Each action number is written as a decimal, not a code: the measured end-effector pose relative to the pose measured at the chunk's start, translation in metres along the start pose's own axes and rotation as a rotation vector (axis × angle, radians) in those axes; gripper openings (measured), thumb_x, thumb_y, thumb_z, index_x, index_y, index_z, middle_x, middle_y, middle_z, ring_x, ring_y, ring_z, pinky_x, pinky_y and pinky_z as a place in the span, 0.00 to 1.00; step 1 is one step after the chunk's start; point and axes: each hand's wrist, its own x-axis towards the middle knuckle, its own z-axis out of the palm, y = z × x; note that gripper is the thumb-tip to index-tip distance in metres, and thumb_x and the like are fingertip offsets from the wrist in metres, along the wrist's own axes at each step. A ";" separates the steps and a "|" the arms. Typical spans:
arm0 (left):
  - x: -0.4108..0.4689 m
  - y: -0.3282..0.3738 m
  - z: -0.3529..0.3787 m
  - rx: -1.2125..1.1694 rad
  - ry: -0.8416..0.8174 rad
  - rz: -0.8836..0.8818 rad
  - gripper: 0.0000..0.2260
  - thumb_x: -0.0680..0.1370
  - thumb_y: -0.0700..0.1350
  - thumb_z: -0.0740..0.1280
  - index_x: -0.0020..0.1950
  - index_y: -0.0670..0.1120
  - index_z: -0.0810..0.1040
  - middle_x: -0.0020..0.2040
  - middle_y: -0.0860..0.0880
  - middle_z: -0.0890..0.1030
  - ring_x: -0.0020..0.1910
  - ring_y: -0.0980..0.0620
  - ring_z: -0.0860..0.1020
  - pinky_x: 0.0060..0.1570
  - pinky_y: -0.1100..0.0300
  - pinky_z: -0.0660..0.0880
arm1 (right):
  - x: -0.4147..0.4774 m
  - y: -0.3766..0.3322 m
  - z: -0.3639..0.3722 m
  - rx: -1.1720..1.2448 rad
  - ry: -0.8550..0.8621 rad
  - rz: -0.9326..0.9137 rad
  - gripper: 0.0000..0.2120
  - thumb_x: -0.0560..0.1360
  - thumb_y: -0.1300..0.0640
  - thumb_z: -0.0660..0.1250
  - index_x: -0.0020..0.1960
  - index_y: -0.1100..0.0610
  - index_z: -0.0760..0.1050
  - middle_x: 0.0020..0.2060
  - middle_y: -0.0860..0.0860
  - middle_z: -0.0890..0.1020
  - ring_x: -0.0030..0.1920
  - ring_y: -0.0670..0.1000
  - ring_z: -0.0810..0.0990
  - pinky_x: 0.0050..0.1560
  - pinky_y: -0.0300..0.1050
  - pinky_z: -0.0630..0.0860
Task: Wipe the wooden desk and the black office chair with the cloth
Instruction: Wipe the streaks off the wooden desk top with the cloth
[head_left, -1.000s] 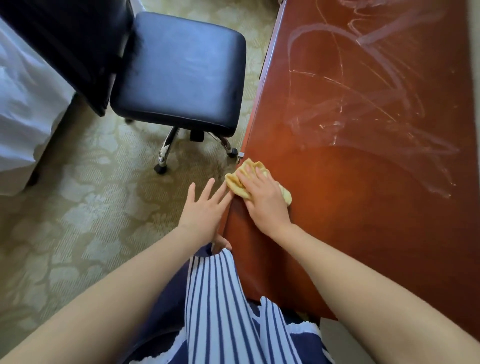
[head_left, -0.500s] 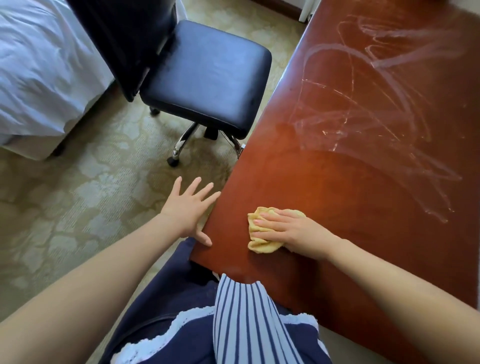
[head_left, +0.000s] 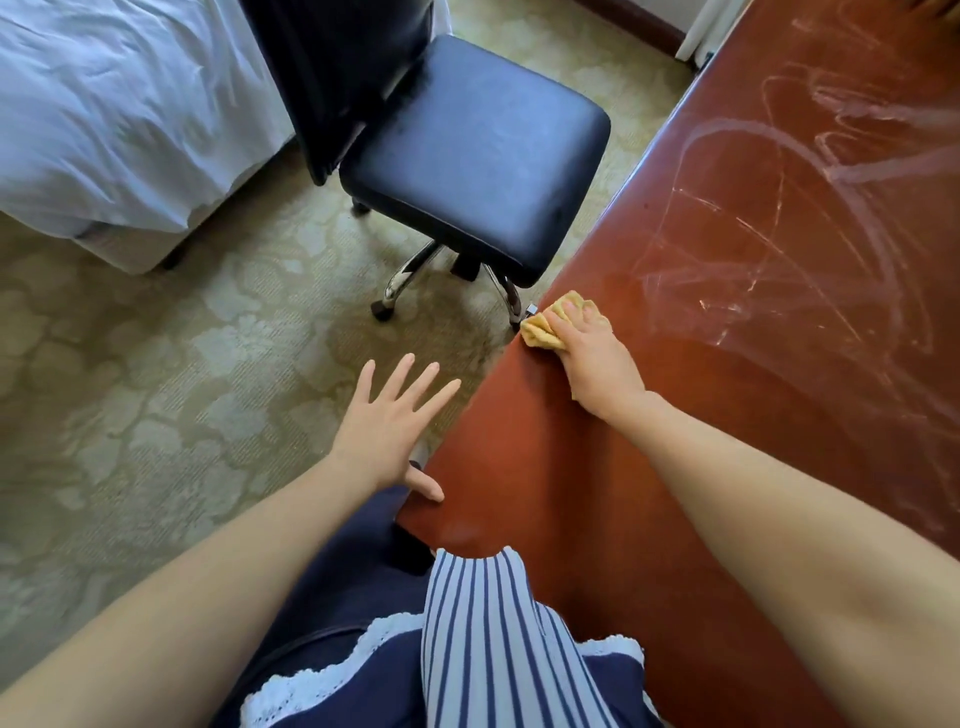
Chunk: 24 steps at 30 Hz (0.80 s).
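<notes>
A reddish wooden desk (head_left: 727, 364) fills the right side, with pale smear marks across its far part. My right hand (head_left: 597, 358) presses a yellow cloth (head_left: 545, 325) flat on the desk's left edge, fingers stretched over it. My left hand (head_left: 387, 431) hovers with fingers spread just left of the desk, its thumb touching the desk's near corner. The black office chair (head_left: 478, 150) stands beyond the hands, its seat close to the desk's edge and its backrest toward the bed.
A bed with white sheets (head_left: 119, 114) takes up the upper left. Patterned beige carpet (head_left: 156, 389) covers the floor between bed, chair and desk. The chair's chrome legs and castors (head_left: 395, 288) stick out near the desk's edge.
My right hand slid the cloth from the near part of the desk outward along the left edge, away from me. The view shifted; the left hand stayed spread by the near corner.
</notes>
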 end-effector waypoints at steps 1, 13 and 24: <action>-0.001 0.000 0.002 -0.009 0.015 -0.001 0.58 0.59 0.79 0.59 0.74 0.55 0.29 0.78 0.48 0.38 0.76 0.42 0.37 0.70 0.37 0.38 | -0.003 -0.011 0.007 0.020 0.029 0.062 0.21 0.82 0.60 0.54 0.74 0.53 0.61 0.75 0.54 0.58 0.75 0.58 0.54 0.71 0.51 0.54; -0.015 0.003 0.004 0.046 0.017 -0.040 0.54 0.64 0.77 0.55 0.76 0.50 0.31 0.78 0.48 0.37 0.76 0.44 0.36 0.71 0.38 0.37 | -0.099 -0.056 0.048 0.037 -0.080 -0.452 0.21 0.82 0.59 0.54 0.74 0.49 0.62 0.74 0.49 0.61 0.76 0.54 0.55 0.74 0.48 0.46; 0.035 0.031 -0.043 0.061 0.003 0.162 0.61 0.62 0.75 0.64 0.75 0.44 0.31 0.77 0.47 0.32 0.76 0.47 0.34 0.72 0.42 0.37 | -0.148 0.027 0.027 -0.078 -0.047 -0.636 0.25 0.69 0.64 0.74 0.64 0.50 0.76 0.64 0.50 0.77 0.64 0.54 0.75 0.61 0.55 0.74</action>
